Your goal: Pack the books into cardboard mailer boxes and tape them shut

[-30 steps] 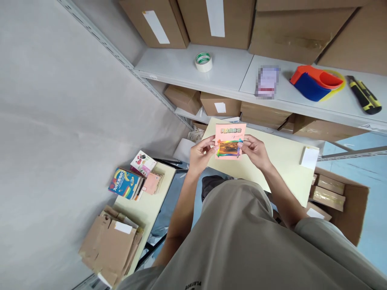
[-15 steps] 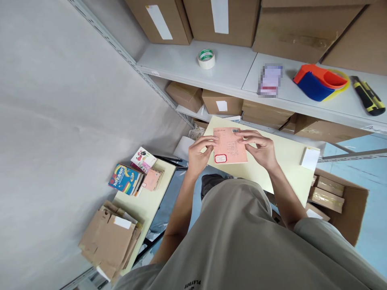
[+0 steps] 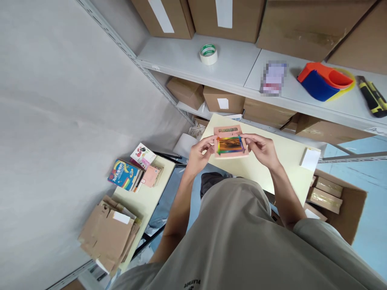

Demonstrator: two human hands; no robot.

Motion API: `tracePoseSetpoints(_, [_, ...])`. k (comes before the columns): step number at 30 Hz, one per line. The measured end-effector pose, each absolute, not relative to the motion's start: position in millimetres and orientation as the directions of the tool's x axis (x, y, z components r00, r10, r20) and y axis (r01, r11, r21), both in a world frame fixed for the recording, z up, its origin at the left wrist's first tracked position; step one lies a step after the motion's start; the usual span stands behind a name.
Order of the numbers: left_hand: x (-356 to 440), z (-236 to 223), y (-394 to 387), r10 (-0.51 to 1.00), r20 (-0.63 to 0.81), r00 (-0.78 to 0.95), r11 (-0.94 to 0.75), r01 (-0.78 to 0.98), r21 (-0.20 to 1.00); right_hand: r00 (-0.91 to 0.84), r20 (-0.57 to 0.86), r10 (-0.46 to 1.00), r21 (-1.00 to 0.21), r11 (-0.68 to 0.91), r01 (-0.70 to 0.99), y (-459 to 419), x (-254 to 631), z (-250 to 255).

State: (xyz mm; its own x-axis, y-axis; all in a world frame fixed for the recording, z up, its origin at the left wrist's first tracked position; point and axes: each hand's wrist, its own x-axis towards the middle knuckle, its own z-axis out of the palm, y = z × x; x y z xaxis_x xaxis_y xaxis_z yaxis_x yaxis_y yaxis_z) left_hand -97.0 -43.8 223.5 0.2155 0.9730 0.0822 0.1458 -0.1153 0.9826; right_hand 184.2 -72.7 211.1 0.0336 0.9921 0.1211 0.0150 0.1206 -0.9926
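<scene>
A thin pink book is held up between my two hands above the cream table. Its visible cover carries a dark picture in a rainbow-coloured frame, with a title strip along the far edge. My left hand pinches the book's left side, thumb and fingers closed on it. Gripping the right side is my right hand, its fingers at the upper corner. A white box lies on the same table, to the right of my right hand.
At left, a side table bears stacked books and flattened cardboard. On the shelf are a tape roll, a tape dispenser and a utility knife. An open carton stands at right.
The pink book has been turned over: its plain side with the barcode faced me before, and the side with the framed picture faces me now. Both hands still hold it.
</scene>
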Motion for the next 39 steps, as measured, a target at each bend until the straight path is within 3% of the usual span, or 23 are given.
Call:
tracePoseSetpoints(7, [-85.7,225.9,-40.4,0.987,-0.007,0.160,-0.019,0.161,0.987,0.010,0.021,1.000,-0.999,0.021,-0.025,-68.0,165.2,217.9])
tracePoseSetpoints(12, [-86.1,222.1,-38.4,0.993,0.018,0.119,-0.035,0.142,0.989,0.004,0.011,1.000,-0.998,0.012,-0.058,-68.5,163.4,213.4])
tracePoseSetpoints(18, [-88.4,225.8,-34.3,0.975,0.193,0.108,-0.210,0.187,0.960,-0.022,-0.047,0.999,-0.980,-0.051,-0.192,-59.2,163.8,188.6])
tracePoseSetpoints(23, [-60.1,232.4,-43.6,0.890,0.384,0.248,-0.447,0.297,0.844,0.013,-0.140,0.990,-0.913,-0.124,-0.389,-38.3,130.2,159.1])
tracePoseSetpoints(28, [-25.6,238.1,-57.9,0.837,0.360,0.412,-0.523,0.411,0.747,-0.092,-0.239,0.967,-0.847,-0.254,-0.468,-30.9,104.0,144.7])
tracePoseSetpoints(32, [-31.3,232.9,-52.0,0.906,0.314,0.284,-0.395,0.305,0.866,-0.016,-0.178,0.984,-0.871,-0.165,-0.463,-29.6,118.5,136.6])
tracePoseSetpoints(35, [-52.3,208.6,-30.6,0.985,0.157,0.071,-0.164,0.110,0.980,0.102,-0.130,0.986,-0.928,-0.085,-0.363,-28.5,134.4,134.0])
tracePoseSetpoints(39, [-73.2,155.3,1.2,0.997,-0.046,-0.062,0.042,-0.070,0.997,0.219,-0.034,0.975,-0.980,0.011,-0.198,-33.0,133.8,140.1])
